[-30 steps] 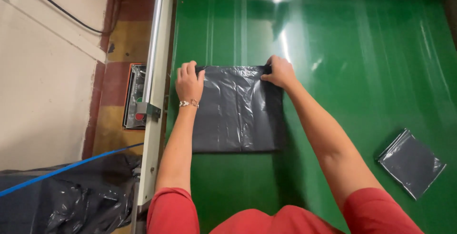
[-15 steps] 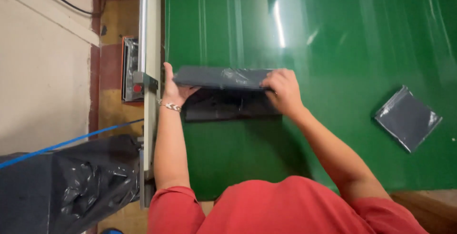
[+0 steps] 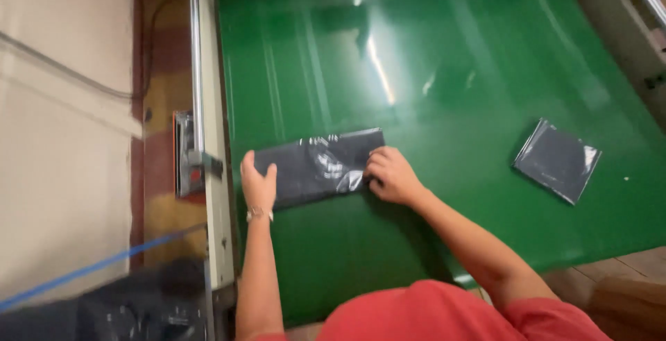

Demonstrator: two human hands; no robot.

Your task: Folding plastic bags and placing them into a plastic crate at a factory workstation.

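Folded dark plastic bag (image 3: 316, 166): long narrow strip, lying flat on the green counter (image 3: 451, 70), near the counter's left edge, tilted slightly with its right end higher.

Left hand (image 3: 259, 185): at the bag's 9 o'clock end, palm down on the plastic, fingers (image 3: 270, 172) held together and flat, thumb out along the edge; bracelet (image 3: 259, 212) at the wrist.

Right hand (image 3: 392, 174): at the bag's 3 o'clock end, fingers (image 3: 374, 167) curled and bunched, tips pressing on the corner of the bag.

Second folded bag (image 3: 557, 159): squarish, dark, glossy, flat on the counter at 3 o'clock of the hands, well apart.

Metal rail (image 3: 198, 63): along the counter's left side, running 12 to 6 o'clock, with a small red-edged box (image 3: 184, 154) fixed beside it.

Black sack (image 3: 118, 310): crumpled, at 7 o'clock, off the counter.

Blue line (image 3: 83, 271): slanting across the floor above the sack.
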